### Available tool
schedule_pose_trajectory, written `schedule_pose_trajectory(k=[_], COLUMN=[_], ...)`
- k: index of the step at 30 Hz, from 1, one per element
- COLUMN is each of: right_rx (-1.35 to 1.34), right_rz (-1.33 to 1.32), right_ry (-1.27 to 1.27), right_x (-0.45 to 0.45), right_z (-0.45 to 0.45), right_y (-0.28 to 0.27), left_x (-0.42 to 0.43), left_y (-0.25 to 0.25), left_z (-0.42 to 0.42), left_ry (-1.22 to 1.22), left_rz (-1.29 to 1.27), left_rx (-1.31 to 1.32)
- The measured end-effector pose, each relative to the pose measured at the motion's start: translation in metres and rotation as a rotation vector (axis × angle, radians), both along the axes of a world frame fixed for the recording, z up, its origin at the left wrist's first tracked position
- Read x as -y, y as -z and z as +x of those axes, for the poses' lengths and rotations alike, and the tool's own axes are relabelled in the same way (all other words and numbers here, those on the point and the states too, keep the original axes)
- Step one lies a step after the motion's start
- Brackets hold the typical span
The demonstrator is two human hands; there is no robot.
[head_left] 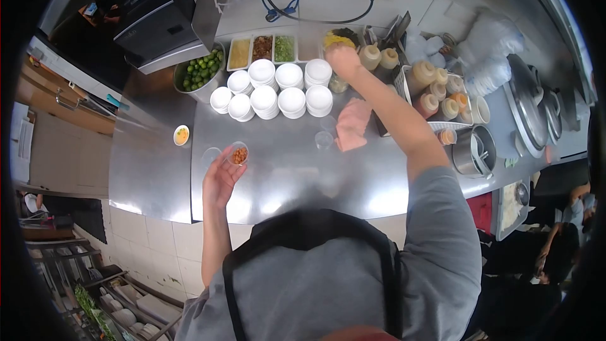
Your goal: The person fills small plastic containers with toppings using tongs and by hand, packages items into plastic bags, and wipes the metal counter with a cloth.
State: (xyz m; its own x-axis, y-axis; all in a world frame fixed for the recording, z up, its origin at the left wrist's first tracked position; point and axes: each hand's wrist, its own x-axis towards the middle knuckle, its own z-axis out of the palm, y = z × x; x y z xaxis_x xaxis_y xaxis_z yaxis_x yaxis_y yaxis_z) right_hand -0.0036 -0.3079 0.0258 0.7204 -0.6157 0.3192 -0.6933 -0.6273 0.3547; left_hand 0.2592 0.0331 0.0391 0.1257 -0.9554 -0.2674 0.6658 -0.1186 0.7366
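Observation:
My left hand holds a small clear plastic cup above the steel counter, with reddish-brown, nut-like pieces inside. Beside it, near the fingertips, is a round clear lid or cup; whether the hand touches it I cannot tell. My right hand reaches to the back, fingers curled downward beside a container of yellow shreds. Its fingertips are hidden, and so is anything in them. Just below that hand stands a clear jar. Stacked white bowls are to its left.
Back left are a pot of green limes and trays of toppings. A pink cloth lies beside clear cups. At right are a basket of sauce bottles and a metal pot. A small filled cup stands left.

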Motion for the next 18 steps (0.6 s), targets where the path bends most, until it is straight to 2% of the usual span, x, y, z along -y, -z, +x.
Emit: schedule_pose_trajectory(k=[1, 4, 5, 7, 8, 10, 13, 18], right_rx=[-0.002, 0.115, 0.115, 0.230, 0.229, 0.218, 0.197, 0.220], right_rz=[0.004, -0.073, -0.064, 0.020, 0.027, 0.061, 0.122, 0.295], right_ry=[0.000, -0.205, -0.205, -0.373, -0.372, -0.535, -0.651, -0.603], right_x=[-0.009, -0.058, -0.077, -0.112, -0.130, -0.164, -0.201, -0.240], right_z=[-0.001, -0.005, -0.006, -0.005, -0.004, -0.003, -0.008, -0.036], right_y=[0.000, -0.022, -0.028, -0.037, -0.041, -0.044, -0.025, 0.009], left_x=[-0.001, -0.004, -0.006, -0.007, -0.007, -0.009, -0.012, -0.017], left_y=[0.000, -0.002, -0.003, -0.004, -0.005, -0.008, -0.009, 0.000], left_z=[0.001, -0.001, -0.002, -0.003, -0.004, -0.005, -0.006, -0.006], left_ry=[0.003, 0.002, -0.001, 0.001, 0.004, 0.008, 0.016, 0.054], left_rz=[0.002, -0.001, -0.010, -0.001, 0.000, 0.005, 0.002, -0.021], left_rx=[0.003, 0.006, 0.004, 0.006, 0.008, 0.015, 0.028, 0.024])
